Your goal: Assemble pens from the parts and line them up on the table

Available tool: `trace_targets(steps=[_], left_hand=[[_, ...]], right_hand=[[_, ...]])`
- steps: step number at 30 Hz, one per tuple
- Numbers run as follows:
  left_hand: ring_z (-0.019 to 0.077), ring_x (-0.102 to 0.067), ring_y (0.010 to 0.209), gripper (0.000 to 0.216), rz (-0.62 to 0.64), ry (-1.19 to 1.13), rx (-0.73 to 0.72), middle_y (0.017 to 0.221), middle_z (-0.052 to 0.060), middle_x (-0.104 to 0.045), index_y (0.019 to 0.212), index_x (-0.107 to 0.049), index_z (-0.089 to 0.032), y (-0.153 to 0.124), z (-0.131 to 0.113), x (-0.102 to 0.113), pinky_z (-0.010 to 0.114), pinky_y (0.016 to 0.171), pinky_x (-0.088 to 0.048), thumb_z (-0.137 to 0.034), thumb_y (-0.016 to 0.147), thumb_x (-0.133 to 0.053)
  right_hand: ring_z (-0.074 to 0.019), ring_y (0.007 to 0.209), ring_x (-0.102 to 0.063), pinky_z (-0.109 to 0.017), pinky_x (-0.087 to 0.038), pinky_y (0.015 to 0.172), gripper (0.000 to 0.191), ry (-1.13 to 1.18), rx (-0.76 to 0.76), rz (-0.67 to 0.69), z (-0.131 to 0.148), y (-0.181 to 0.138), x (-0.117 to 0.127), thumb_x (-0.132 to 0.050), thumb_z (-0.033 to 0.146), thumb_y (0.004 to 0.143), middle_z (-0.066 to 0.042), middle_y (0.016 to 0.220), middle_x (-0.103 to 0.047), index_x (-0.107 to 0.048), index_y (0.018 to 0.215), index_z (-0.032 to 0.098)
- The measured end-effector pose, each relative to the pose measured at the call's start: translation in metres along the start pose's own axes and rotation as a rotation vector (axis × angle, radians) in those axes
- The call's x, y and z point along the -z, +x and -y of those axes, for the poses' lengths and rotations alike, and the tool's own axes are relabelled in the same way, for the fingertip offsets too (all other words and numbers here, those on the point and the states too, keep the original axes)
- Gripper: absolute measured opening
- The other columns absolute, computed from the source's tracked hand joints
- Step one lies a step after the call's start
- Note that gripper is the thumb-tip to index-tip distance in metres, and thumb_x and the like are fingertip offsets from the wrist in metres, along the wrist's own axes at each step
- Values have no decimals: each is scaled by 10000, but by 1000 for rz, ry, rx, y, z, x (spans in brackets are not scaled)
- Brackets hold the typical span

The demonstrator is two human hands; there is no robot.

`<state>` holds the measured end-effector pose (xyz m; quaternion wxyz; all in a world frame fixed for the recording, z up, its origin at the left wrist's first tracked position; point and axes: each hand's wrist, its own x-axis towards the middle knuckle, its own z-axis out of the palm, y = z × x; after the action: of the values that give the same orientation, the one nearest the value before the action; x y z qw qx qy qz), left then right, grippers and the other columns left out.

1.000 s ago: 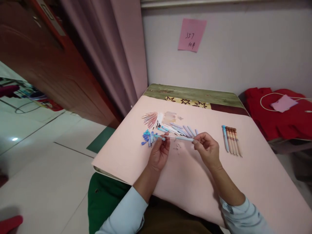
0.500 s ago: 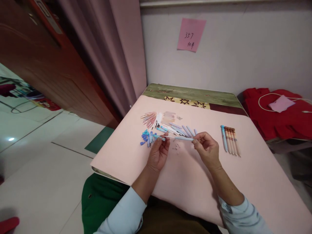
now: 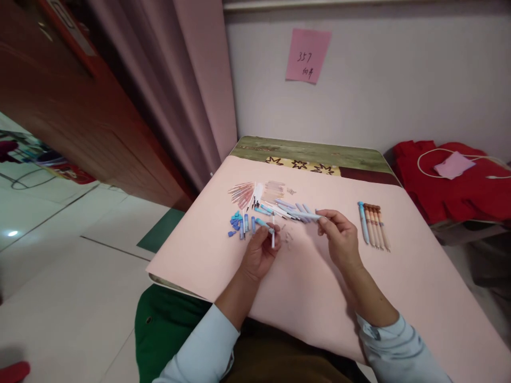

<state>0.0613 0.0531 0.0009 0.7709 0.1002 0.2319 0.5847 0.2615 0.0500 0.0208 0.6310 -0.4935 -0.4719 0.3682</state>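
A pale-blue barrel [image 3: 305, 215] slants across the centre of the frame, one end pinched between the thumb and fingers of the right hand [image 3: 339, 238]. Its other end overlaps a spread of lavender barrels, and whether it touches them is hard to tell. Left of it, just below centre, the left hand [image 3: 258, 254] is closed on a short light-blue tube [image 3: 263, 224] and a slim white rod [image 3: 273, 238], which stands near upright at the fingertips.

Beside the left hand, small blue caps [image 3: 235, 219] lie in a heap next to short blue tubes [image 3: 246, 222]. Above these, brownish-pink barrels [image 3: 241, 192] fan out. Well apart, right of centre, five pens [image 3: 374, 227] lie in a row, one blue and four brown-topped. All rest on a pink cover [image 3: 319, 298]. A pink note [image 3: 308, 56] hangs on the wall at upper centre; red cloth [image 3: 423, 197] lies at the right edge.
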Motion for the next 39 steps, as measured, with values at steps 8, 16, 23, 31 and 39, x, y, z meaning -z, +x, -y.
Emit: trace_targets(steps=[8, 16, 23, 31, 39], left_hand=[[55, -413, 534, 178, 141, 19, 187, 731, 21, -563, 871, -676, -133, -10, -2, -5, 173, 477, -324, -259, 778, -761], [58, -385, 524, 174, 171, 94, 311, 706, 18, -531, 853, -667, -128, -9, -1, -5, 183, 477, -291, -272, 785, -738], [61, -395, 529, 182, 192, 119, 323, 690, 14, -513, 848, -665, -125, -10, 0, -5, 184, 488, -298, -285, 792, -732], [62, -398, 528, 188, 213, 146, 326, 682, 20, -514, 846, -672, -114, -11, -1, -7, 184, 484, -292, -282, 790, -734], [75, -390, 510, 144, 215, 94, 326, 610, -17, -428, 868, -664, -142, -10, 0, -4, 190, 478, -298, -269, 816, -707]], right_hand=[[-68, 534, -485, -174, -413, 507, 258, 345, -215, -117, -1, 9, -2, -750, 437, 793, 50, 592, -538, -675, 878, 205], [-98, 606, -620, -208, -580, 583, 355, 351, -322, -224, -9, 13, -4, -822, 476, 694, 10, 720, -653, -669, 861, 202], [-81, 561, -601, -179, -568, 545, 355, 397, -407, -135, -4, 11, -9, -860, 446, 650, 22, 654, -638, -675, 808, 188], [-78, 549, -595, -174, -553, 537, 395, 365, -405, -105, -2, 10, -10, -859, 476, 634, 24, 639, -631, -659, 808, 184], [-71, 497, -519, -185, -473, 474, 351, 273, -428, 40, 5, 6, -9, -813, 469, 686, 28, 631, -599, -641, 797, 184]])
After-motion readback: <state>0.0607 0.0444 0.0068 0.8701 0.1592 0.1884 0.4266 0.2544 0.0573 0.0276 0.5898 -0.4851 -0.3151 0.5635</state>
